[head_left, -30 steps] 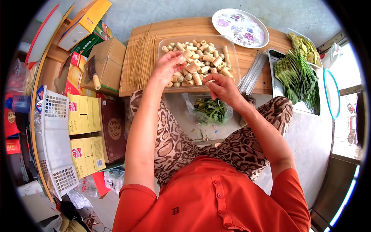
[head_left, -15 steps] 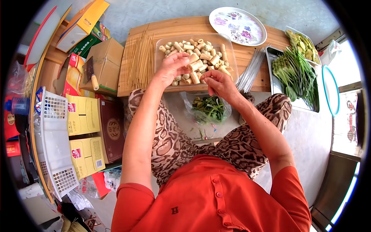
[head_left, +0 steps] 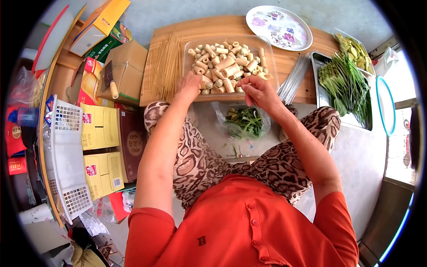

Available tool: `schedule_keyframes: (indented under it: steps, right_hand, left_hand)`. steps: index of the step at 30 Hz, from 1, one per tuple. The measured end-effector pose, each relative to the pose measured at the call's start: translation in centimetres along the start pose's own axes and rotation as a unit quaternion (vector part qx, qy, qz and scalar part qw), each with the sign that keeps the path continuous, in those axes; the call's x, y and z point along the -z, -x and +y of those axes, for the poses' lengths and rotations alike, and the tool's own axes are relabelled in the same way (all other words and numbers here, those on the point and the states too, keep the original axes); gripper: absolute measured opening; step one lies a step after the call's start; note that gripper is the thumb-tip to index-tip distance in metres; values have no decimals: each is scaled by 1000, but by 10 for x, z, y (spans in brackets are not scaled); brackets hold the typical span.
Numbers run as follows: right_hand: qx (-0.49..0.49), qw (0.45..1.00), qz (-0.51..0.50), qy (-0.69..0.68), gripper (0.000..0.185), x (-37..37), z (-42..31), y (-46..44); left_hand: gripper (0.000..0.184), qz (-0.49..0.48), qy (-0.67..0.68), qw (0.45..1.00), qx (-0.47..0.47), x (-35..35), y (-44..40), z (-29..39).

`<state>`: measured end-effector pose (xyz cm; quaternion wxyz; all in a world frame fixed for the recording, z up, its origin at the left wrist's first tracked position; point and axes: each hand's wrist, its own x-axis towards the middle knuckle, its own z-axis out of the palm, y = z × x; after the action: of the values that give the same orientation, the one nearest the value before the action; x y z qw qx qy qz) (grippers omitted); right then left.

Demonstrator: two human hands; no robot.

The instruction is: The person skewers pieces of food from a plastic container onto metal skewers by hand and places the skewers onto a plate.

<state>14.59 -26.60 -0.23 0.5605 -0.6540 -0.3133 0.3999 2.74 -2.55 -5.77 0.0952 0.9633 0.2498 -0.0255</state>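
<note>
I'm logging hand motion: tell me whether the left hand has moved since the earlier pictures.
Yes: judged against the wooden table, the left hand has come back toward its near edge, slightly left.

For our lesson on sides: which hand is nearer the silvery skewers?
Right: the right hand is close beside the silvery skewers; the left hand is farther, at the left side of the tub.

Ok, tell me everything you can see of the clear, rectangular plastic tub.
The clear, rectangular plastic tub has rounded corners and no lid on. It sits flat on the brown wooden table, heaped with short, tan, cylindrical pieces. The left hand is at its near left corner, the right hand by its near edge; contact with the rim is unclear.
</note>
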Motion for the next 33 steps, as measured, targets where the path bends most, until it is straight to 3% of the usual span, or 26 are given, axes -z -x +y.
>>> schedule_keyframes:
  steps: [3, 7, 9, 10, 11, 12, 13, 15, 19, 23, 33]
  right_hand:
    - [6, 1000, 9, 13, 16, -1, 0, 1]
    - [-9, 1000, -1, 2, 16, 0, 0, 4]
    - [-18, 1000, -5, 17, 15, 1, 0, 5]
    - [-19, 1000, -4, 17, 15, 1, 0, 6]
    - [-21, 1000, -8, 16, 15, 0, 0, 7]
    - [-23, 1000, -13, 15, 15, -1, 0, 8]
    - [-24, 999, -14, 16, 15, -2, -1, 9]
    - [-8, 998, -34, 44, 14, -5, -3, 12]
    - [9, 998, -46, 52, 15, -10, -2, 11]
    - [-4, 997, -45, 55, 16, -13, -4, 10]
    - [-12, 998, -46, 32, 15, -15, -4, 9]
  left_hand:
    - [17, 27, -37, 999, -30, -9, -5, -3]
    - [21, 44, -5, 999, 11, -7, -8, 1]
    - [25, 28, 190, 979, 60, -1, -17, 1]
    - [25, 28, 191, 980, 58, 4, -20, 0]
    - [23, 14, 380, 920, 91, 10, -22, -3]
    - [22, 0, 554, 823, 120, 17, -21, -3]
    - [22, 0, 555, 823, 121, 23, -19, -3]
    - [19, 36, 751, 652, 99, 30, -14, -5]
    - [14, 49, 829, 548, 103, 30, -20, -11]
    - [13, 52, 847, 520, 97, 29, -21, -10]
    - [16, 38, 834, 539, 113, 33, -20, 2]
